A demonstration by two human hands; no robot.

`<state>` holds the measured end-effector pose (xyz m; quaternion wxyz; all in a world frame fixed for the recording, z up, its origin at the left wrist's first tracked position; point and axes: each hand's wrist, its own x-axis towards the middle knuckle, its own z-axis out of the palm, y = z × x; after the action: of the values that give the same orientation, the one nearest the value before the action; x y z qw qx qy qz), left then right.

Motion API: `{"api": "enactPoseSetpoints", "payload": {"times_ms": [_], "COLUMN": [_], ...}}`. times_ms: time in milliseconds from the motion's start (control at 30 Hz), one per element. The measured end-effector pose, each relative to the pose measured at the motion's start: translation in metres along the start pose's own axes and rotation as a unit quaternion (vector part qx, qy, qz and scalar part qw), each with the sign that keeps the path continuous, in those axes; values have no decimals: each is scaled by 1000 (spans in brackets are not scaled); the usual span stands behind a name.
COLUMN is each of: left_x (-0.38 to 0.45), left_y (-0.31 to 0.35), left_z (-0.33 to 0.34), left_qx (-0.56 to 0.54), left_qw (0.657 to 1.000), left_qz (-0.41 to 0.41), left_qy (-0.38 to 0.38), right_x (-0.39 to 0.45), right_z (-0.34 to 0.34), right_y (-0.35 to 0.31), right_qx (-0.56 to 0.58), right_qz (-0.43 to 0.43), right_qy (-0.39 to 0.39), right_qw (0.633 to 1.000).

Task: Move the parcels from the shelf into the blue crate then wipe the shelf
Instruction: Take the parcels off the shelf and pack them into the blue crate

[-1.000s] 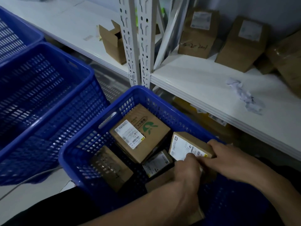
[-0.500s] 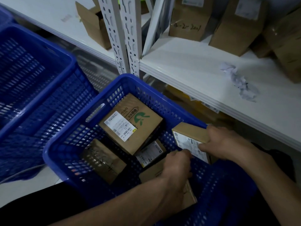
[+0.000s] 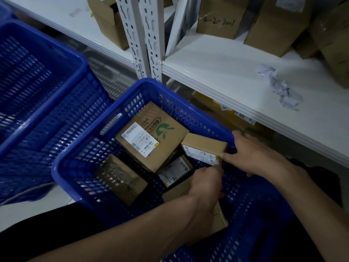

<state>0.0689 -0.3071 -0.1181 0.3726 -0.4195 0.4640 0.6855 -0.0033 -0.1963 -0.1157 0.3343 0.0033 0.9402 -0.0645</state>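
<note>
A blue crate [image 3: 75, 163] stands below the white shelf [image 3: 236, 78] and holds several cardboard parcels. Among them lies a large parcel with a green logo [image 3: 151, 137]. A small labelled parcel [image 3: 203, 149] leans against the crate's right wall. My right hand [image 3: 255, 154] holds its right end, thumb on the label side. My left hand [image 3: 206, 183] reaches into the crate just below it, fingers curled at the parcel's lower edge. Brown parcels [image 3: 217, 16] still stand at the back of the shelf. A crumpled white wipe [image 3: 279, 87] lies on the shelf.
A second blue crate [image 3: 37, 76] stands to the left. White perforated uprights [image 3: 143, 35] divide the shelf. An open cardboard box [image 3: 109, 21] sits on the left shelf section. More goods lie on the lower level under the shelf [image 3: 226, 110].
The small parcel has gone lower into the crate, against its right wall. Both hands have followed it down. The view has shifted, so the shelf looks closer.
</note>
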Motion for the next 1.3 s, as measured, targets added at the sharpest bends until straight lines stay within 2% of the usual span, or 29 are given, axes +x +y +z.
{"api": "enactPoseSetpoints", "payload": {"times_ms": [200,1167,1300], "left_x": [3,5,4], "left_y": [-3,4,10], "left_z": [-1,10,12], "left_qx": [1,-3,17], "left_qw": [1000,999,996], "left_qz": [16,40,85], "left_qy": [10,19,26], "right_x": [-5,-16,-15], "right_z": [-4,-13,-14], "right_y": [-3,-6,-6], "right_qx": [39,49,52], "right_qz": [-22,-49,-55], "right_qy": [16,-2,3], "right_qw": [999,998,997]}}
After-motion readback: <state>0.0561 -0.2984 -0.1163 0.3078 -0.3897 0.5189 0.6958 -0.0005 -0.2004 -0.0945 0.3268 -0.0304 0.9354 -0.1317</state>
